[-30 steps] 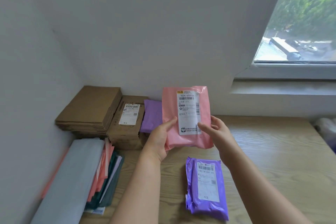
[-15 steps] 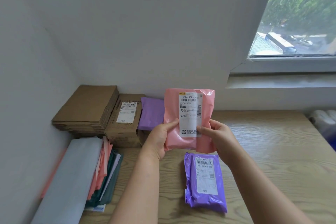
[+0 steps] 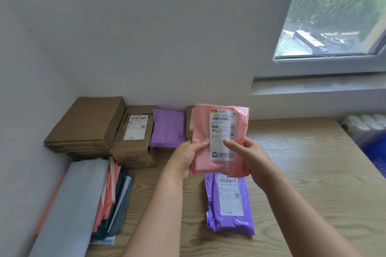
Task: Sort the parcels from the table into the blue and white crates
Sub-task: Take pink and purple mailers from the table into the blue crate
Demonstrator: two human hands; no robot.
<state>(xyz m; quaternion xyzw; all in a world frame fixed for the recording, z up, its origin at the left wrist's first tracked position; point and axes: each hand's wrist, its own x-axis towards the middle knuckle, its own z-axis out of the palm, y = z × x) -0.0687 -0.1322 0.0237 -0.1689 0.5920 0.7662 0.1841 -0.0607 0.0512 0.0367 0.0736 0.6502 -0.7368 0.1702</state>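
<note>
1. Grips the pink parcel [image 3: 200,127] upright between left hand [image 3: 188,158] and right hand [image 3: 248,154], lifted above the table [image 3: 302,173], over the purple parcel's [image 3: 229,202] far end.
2. Shows the right hand's thumb further onto the label [image 3: 221,123] than a second ago.
3. Suggests label-reading; no crate chosen yet.

You hold a pink parcel [image 3: 219,142] of smooth, faintly glossy plastic film; the purple parcel [image 3: 229,204] shines glossier, lying on a matt wood-grain table [image 3: 302,173].

Both hands, the left hand [image 3: 189,157] and right hand [image 3: 248,155], held a pink parcel [image 3: 200,131] upright above a purple parcel [image 3: 228,220] lying on the wooden surface [image 3: 302,173].
</note>
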